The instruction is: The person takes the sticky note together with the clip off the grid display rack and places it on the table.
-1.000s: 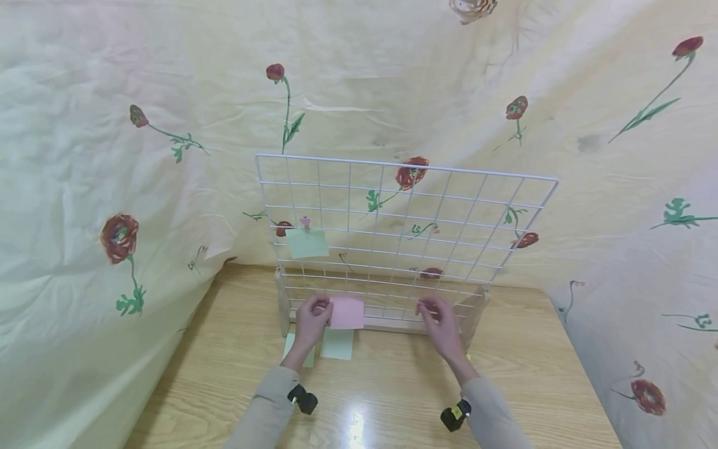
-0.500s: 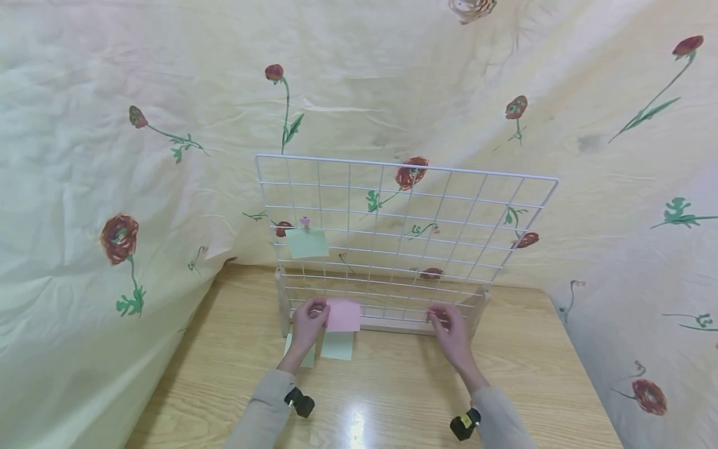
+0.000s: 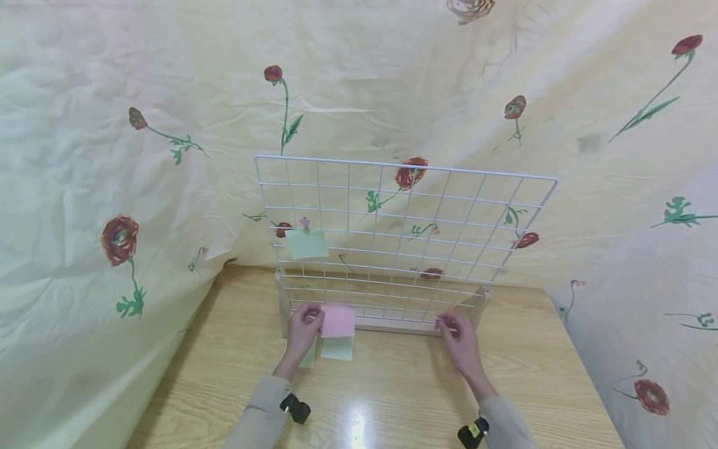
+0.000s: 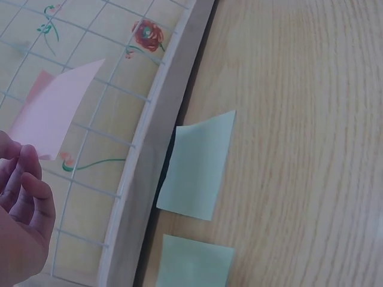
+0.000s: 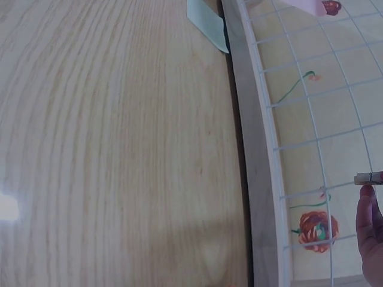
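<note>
A pink paper note (image 3: 338, 320) is pinched at its left edge by my left hand (image 3: 301, 330), in front of the lower part of the white wire grid (image 3: 392, 234). In the left wrist view the fingers of my left hand (image 4: 27, 209) grip the pink note's (image 4: 57, 110) lower corner. My right hand (image 3: 462, 346) is near the grid's lower right; in the right wrist view a small clip (image 5: 368, 178) is pinched by my right hand (image 5: 372, 233). A green note (image 3: 307, 243) hangs on the grid's left from a pink clip (image 3: 305, 222).
Two green notes lie on the wooden table (image 3: 387, 386), one (image 4: 197, 167) close to the grid's wooden base (image 4: 140, 149), the other (image 4: 194, 263) beside it. Flowered cloth (image 3: 185, 75) hangs behind and at both sides.
My left hand has moved slightly left and down with the pink note, which now overlaps the green note's top in the head view. My right hand has moved right and down.
</note>
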Tool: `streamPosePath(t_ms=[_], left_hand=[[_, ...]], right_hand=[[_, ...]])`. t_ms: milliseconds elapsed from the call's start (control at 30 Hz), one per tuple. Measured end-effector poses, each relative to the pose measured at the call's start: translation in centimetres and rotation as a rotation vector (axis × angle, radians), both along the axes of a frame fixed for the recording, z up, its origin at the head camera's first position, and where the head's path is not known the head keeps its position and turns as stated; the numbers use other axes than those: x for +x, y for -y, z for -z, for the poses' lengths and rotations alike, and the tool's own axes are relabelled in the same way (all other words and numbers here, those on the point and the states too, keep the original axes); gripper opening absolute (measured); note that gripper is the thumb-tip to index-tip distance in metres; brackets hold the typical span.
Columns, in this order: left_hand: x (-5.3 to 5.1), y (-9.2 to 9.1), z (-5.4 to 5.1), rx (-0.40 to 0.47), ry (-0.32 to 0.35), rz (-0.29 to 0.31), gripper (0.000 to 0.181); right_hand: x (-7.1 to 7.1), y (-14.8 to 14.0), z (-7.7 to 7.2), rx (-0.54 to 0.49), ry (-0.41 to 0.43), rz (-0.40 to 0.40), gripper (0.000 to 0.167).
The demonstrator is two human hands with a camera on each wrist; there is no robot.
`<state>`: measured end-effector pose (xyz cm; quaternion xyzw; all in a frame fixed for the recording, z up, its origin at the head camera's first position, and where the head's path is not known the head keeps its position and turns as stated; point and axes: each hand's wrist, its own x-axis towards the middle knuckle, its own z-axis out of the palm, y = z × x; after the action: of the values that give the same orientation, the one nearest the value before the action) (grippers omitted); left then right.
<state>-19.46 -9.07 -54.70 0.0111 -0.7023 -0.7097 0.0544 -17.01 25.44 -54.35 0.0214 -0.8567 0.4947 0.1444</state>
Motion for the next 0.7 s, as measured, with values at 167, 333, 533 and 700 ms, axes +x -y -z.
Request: streamPosePath(t_ms=[167,333,533,700], left_hand=[[-0.4,0.4,1.4,0.024,0.035,-0.009,0.012],[0.5,0.5,-0.1,0.002,0.013,-0.016,0.013],[1.1,1.2,-0.1,-0.054,0.010,-0.018,0.015],[0.3,2.0,2.2,-0.079,0.052,-0.056,0.015]], right_hand=[[0.3,-0.7,0.6,0.004,-0.010,0.016,0.017],[0.5,-1.5,1.0,0.010,-0.029,0.024,0.017],[0.7,-2.7,1.4,0.058,-0.019,0.052,0.017],[1.1,-3.7,1.5,0.066,0.000,0.074,0.020]])
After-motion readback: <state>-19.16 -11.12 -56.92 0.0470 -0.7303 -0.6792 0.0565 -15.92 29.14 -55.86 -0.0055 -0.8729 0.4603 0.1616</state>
